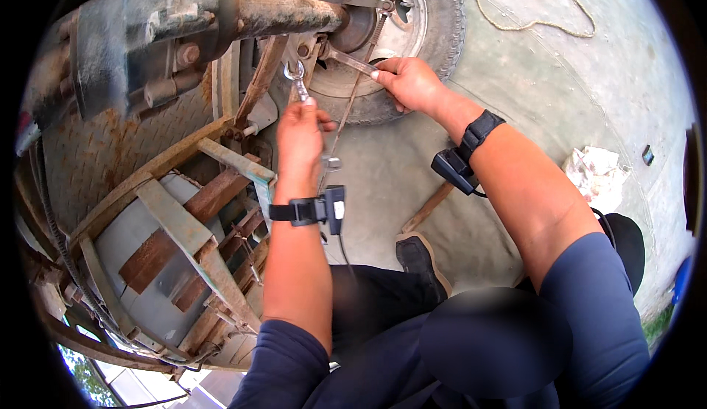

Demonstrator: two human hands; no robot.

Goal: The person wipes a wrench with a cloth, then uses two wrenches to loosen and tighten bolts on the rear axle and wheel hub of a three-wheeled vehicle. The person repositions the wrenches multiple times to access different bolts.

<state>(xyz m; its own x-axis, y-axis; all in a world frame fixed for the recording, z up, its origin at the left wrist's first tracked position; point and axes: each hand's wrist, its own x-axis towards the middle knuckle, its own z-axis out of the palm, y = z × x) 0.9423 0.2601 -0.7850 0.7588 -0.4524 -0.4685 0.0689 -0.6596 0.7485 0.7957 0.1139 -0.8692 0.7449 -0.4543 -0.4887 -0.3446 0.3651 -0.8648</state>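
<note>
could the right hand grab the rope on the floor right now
Probably not at once: the right hand is gripping a metal wrench, so it would likely have to let go first. The rope lies to the right of the tyre, and nothing appears to cover it.

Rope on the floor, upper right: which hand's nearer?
Right. The right hand, gripping the darker wrench, is left of and below the rope in the picture; the left hand, holding the shiny wrench, is farther left and lower.
</note>
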